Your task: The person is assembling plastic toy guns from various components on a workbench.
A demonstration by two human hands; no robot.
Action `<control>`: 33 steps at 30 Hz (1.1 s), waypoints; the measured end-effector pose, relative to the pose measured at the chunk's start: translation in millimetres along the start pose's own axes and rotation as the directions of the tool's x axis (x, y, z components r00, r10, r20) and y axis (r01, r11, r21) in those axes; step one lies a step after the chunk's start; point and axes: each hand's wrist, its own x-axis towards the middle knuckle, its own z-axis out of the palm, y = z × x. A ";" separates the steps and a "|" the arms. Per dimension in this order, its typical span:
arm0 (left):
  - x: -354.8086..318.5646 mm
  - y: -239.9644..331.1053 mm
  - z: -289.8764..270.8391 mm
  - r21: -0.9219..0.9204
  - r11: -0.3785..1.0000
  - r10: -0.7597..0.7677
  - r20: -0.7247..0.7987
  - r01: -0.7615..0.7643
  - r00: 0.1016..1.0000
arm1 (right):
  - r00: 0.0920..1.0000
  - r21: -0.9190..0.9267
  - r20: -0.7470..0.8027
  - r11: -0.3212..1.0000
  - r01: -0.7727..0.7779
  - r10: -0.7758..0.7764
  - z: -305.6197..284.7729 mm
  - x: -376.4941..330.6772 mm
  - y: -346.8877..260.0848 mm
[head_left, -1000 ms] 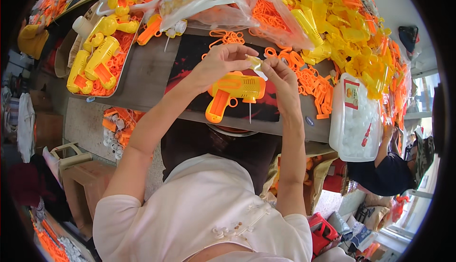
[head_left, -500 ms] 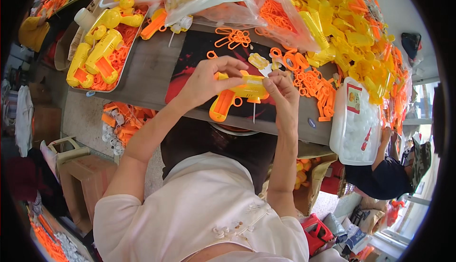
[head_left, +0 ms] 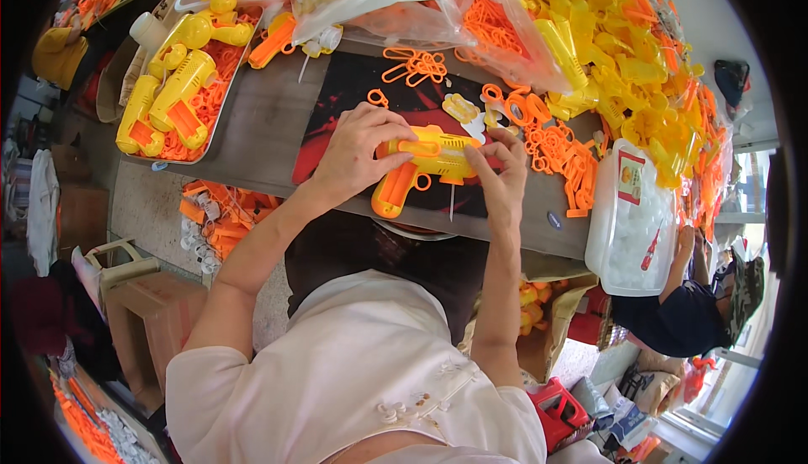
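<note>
A yellow toy gun (head_left: pixel 431 161) with an orange handle and a ring-shaped trigger lies on a dark red-and-black mat (head_left: pixel 337 85) before me. My left hand (head_left: pixel 360 146) pinches its rear upper part between thumb and fingertips. At the other end, my right hand (head_left: pixel 503 169) closes thumb and fingers on the yellow barrel; whether a small part is between them I cannot tell. A thin pale rod (head_left: pixel 452 203) sticks out below the barrel. Just beyond lie small white and clear pieces (head_left: pixel 460 108), with orange rings (head_left: pixel 526 109) beside them.
A tray (head_left: pixel 204 151) of yellow toy bodies and orange parts stands left. Plastic bags (head_left: pixel 379 1) lie at the back, a heap of yellow shells (head_left: pixel 623 77) at the far right. A white tub (head_left: pixel 631 228) sits at the right edge, near another person's arm (head_left: pixel 680 254).
My left fingers have come down from above the toy gun onto its rear top. My right hand has shifted slightly lower along the barrel end.
</note>
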 end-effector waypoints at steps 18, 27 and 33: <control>0.8 -7.4 6.2 -0.214 0.973 -0.082 0.038 0.088 0.996 | 0.763 -0.390 0.329 0.656 0.646 -0.556 12.9 -7.3 -26.1; -4.0 -5.2 5.8 -0.194 0.976 -0.086 0.053 0.095 0.995 | 0.831 -0.363 0.279 0.748 0.555 -0.481 10.4 -8.9 -25.6; -8.7 -4.7 8.4 0.091 0.974 0.214 -0.095 -0.206 0.972 | 0.748 -0.477 0.418 0.576 0.664 -0.516 4.3 -6.8 -17.1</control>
